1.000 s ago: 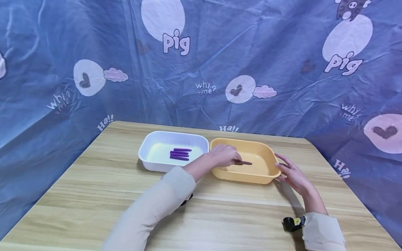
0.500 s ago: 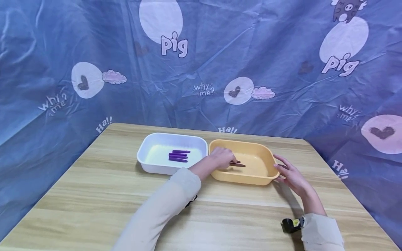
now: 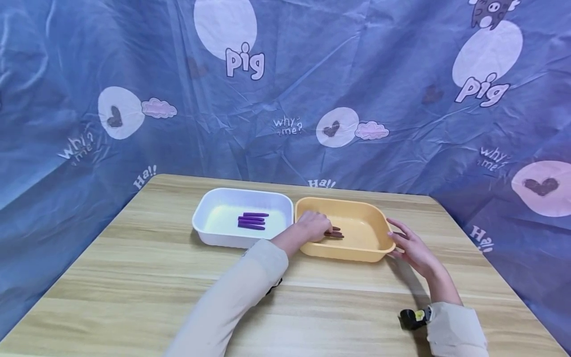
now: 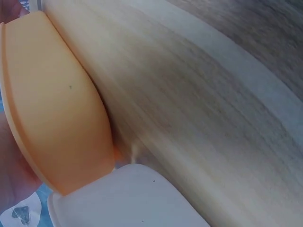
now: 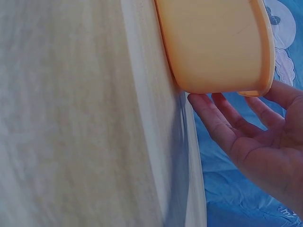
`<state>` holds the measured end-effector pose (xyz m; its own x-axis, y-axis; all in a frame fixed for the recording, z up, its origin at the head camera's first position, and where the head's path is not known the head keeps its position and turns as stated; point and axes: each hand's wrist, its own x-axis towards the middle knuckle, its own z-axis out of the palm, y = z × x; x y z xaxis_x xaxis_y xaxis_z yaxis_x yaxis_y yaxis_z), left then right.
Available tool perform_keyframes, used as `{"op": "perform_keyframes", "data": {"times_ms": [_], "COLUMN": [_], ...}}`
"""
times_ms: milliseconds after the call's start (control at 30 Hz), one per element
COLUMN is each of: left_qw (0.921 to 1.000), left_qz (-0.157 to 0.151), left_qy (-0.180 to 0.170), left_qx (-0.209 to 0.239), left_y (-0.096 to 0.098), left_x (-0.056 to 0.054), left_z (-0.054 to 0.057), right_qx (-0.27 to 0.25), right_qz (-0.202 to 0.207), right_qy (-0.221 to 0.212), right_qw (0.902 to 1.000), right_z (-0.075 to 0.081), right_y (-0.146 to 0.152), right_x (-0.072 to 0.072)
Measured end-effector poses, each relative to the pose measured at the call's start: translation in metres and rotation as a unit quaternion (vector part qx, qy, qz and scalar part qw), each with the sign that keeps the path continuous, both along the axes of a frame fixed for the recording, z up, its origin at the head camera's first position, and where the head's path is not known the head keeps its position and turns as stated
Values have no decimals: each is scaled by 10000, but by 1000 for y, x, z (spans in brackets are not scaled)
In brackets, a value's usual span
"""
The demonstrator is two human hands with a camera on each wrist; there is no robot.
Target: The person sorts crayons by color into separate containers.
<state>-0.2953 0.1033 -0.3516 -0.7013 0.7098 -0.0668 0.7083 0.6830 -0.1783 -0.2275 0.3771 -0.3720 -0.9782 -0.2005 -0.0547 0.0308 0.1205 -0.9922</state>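
Inside the yellow plastic bin point(image 3: 348, 254), my left hand point(image 3: 314, 226) bends over several brown crayons point(image 3: 335, 235). Its curled fingers hold them near their left ends, while the tapered tips stick out to the right. At the bin's right end is my right hand point(image 3: 412, 249), with fairly straight fingers spread against the outer wall and rim. The right wrist view shows fingertips point(image 5: 195, 98) at the bin's lower edge. Most of the left hand is hidden behind the bin wall in the left wrist view.
A white bin point(image 3: 223, 239) stands against the yellow bin's left end, with several purple crayons point(image 3: 251, 227) lying side by side in it. Both bins are on a wooden table point(image 3: 134, 277). A blue printed cloth point(image 3: 276, 89) hangs behind.
The brown crayons have shifted left along with my left hand, and more of them now show side by side. My right hand stays at the bin's right end.
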Motion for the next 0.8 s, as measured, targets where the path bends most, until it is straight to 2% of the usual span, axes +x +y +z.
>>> {"op": "perform_keyframes", "data": {"times_ms": [333, 433, 567, 633, 700, 800], "left_qw": [9994, 9989, 9982, 9971, 9951, 9905], "left_qz": [245, 262, 221, 204, 180, 149], "left_qy": [254, 288, 278, 285, 288, 345], "left_qx": [51, 251, 489, 672, 927, 1320], "left_y": [2, 1, -5, -10, -18, -35], "left_x": [-1, -2, -3, -5, -9, -14], "left_z": [-4, -1, 10, 17, 23, 34], "right_qx": [-2, 53, 114, 348, 839, 1704], "right_qz": [-38, -40, -63, -86, -103, -170], "right_qy": [-86, -77, -54, -12, 95, 346], "right_qw": [10000, 9999, 9999, 9994, 9964, 9846], "right_z": [0, 1, 3, 5, 8, 17], "right_y": [1, 1, 2, 2, 2, 1], "right_x": [-2, -2, -1, -1, -2, -5]}}
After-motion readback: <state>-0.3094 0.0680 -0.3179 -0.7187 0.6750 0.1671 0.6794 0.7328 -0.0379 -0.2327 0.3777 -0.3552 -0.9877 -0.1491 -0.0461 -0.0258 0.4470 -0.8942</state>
